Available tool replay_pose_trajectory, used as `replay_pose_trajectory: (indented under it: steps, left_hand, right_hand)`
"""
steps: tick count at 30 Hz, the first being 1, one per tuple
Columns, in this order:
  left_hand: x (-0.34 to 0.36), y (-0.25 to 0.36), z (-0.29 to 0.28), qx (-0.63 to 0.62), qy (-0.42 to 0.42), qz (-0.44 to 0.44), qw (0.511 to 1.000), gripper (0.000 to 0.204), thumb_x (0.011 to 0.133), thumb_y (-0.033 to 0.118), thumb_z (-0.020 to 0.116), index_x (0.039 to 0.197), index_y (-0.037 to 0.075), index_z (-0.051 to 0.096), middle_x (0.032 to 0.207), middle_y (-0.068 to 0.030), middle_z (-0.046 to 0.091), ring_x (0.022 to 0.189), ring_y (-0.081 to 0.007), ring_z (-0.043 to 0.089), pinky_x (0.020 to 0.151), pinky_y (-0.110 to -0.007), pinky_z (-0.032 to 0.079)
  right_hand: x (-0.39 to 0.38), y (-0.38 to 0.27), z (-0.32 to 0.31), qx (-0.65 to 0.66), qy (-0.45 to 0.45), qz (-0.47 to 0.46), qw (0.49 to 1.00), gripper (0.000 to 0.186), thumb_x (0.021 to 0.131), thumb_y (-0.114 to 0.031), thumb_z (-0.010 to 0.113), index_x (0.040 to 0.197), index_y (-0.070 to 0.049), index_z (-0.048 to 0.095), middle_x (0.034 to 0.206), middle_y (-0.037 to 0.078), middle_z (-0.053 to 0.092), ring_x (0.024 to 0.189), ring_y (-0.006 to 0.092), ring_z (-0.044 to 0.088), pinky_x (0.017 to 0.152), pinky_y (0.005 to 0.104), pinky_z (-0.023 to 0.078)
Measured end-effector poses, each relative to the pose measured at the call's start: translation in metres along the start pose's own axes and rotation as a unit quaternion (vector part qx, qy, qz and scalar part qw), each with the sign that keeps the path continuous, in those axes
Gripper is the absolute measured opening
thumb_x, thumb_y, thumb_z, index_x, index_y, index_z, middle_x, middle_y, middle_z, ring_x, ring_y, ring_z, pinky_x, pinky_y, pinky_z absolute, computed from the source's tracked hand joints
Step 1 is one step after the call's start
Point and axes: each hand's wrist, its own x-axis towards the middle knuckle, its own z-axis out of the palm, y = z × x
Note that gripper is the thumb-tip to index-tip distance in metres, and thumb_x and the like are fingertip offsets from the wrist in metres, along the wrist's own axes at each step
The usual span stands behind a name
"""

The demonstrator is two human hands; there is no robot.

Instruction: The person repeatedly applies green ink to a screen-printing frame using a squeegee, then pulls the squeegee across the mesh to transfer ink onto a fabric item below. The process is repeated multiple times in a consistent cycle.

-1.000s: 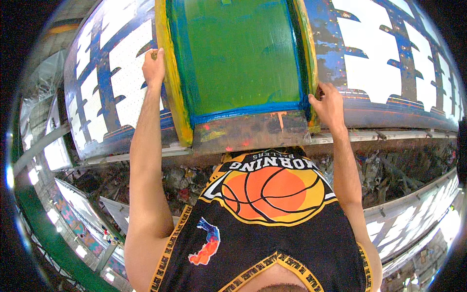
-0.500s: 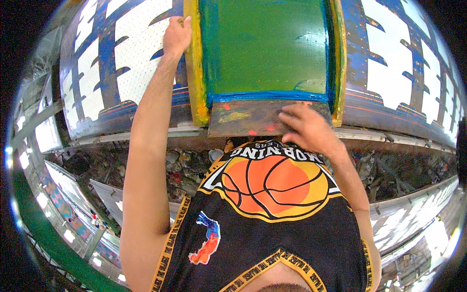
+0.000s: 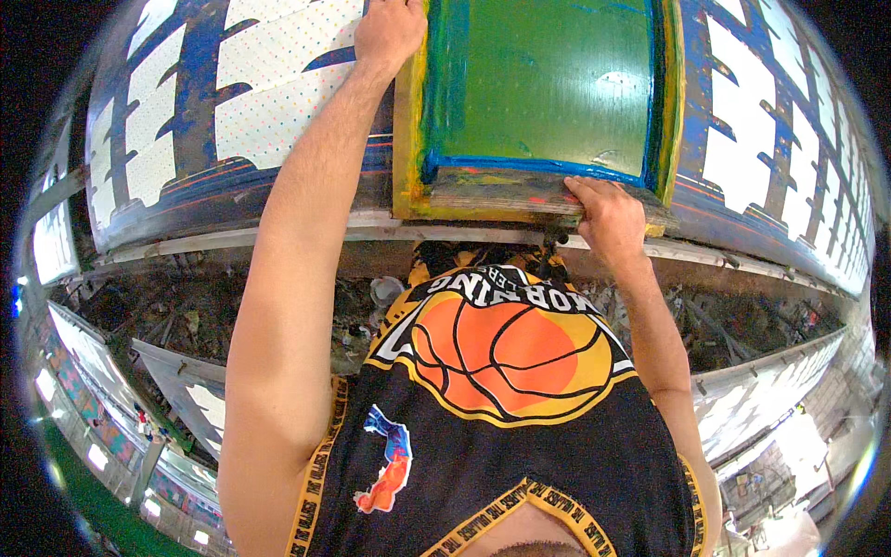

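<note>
A frame point(image 3: 409, 139) with a green mesh panel point(image 3: 538, 84), blue borders and yellow-stained side rails lies across a long printing table, its near end a dark, paint-spotted ledge point(image 3: 492, 190). My left hand point(image 3: 388, 32) is closed on the frame's left rail at the far part, its fingertips partly hidden at the top edge of the view. My right hand point(image 3: 608, 215) has its fingers curled over the near ledge, toward its right end.
White pieces with dark edges point(image 3: 278, 84) cover the table on both sides of the frame. A metal rail point(image 3: 158, 241) runs along the near edge, above a littered gap point(image 3: 186, 306). Another table point(image 3: 742, 390) stands lower in view, either side of my body.
The frame appears further right in view. My left hand is higher up, still on the left rail. My right hand left the right rail, moved over the near end and now grips it.
</note>
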Motion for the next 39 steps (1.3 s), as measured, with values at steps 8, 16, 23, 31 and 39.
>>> replay_pose_trajectory:
  steps: [8,16,23,31,39]
  left_hand:
    - [-0.001,-0.001,0.009,0.016,0.036,0.032,0.999,0.039,0.11,0.044,0.048,0.116,0.006,0.06,0.103,-0.0291,0.069,0.092,-0.0537,0.069,0.079,-0.064,0.056]
    - [0.001,-0.001,0.008,-0.006,0.038,0.035,0.999,0.038,0.112,0.04,0.047,0.113,0.005,0.06,0.098,-0.0285,0.069,0.09,-0.0536,0.069,0.077,-0.063,0.056]
    - [0.005,-0.012,0.005,0.005,-0.01,-0.002,1.0,0.042,0.114,0.039,0.04,0.118,0.004,0.064,0.114,-0.0264,0.069,0.105,-0.0504,0.069,0.092,-0.062,0.057]
    - [0.006,-0.008,-0.006,-0.019,-0.017,-0.018,1.0,0.039,0.115,0.036,0.039,0.117,0.005,0.063,0.113,-0.0254,0.069,0.103,-0.0499,0.068,0.09,-0.06,0.056]
    - [-0.002,0.004,-0.011,-0.008,-0.016,-0.028,0.999,0.035,0.115,0.031,0.042,0.116,0.005,0.064,0.109,-0.0245,0.07,0.105,-0.0475,0.066,0.091,-0.057,0.054]
  right_hand:
    - [-0.005,-0.003,-0.016,-0.014,-0.012,0.009,1.0,0.06,0.071,-0.001,0.078,0.128,-0.017,0.074,0.129,0.005,0.077,0.114,0.0282,0.074,0.1,0.043,0.059]
    - [0.008,0.003,0.015,-0.044,-0.021,0.031,0.998,0.069,0.069,0.005,0.075,0.134,-0.017,0.072,0.13,0.005,0.074,0.115,0.029,0.072,0.096,0.0416,0.06]
    - [0.096,0.029,0.022,-0.078,0.109,0.018,0.991,0.045,0.088,-0.012,0.073,0.132,-0.019,0.072,0.124,0.006,0.076,0.109,0.0296,0.074,0.092,0.0426,0.06]
    - [0.308,0.115,-0.029,-0.108,0.057,0.068,0.99,0.045,0.087,-0.007,0.07,0.13,-0.019,0.074,0.121,0.011,0.077,0.105,0.0366,0.075,0.089,0.0489,0.062]
    - [0.438,0.186,-0.07,-0.144,0.061,-0.014,0.988,0.026,0.096,-0.027,0.068,0.117,-0.015,0.079,0.112,0.019,0.078,0.102,0.0405,0.077,0.09,0.0534,0.063]
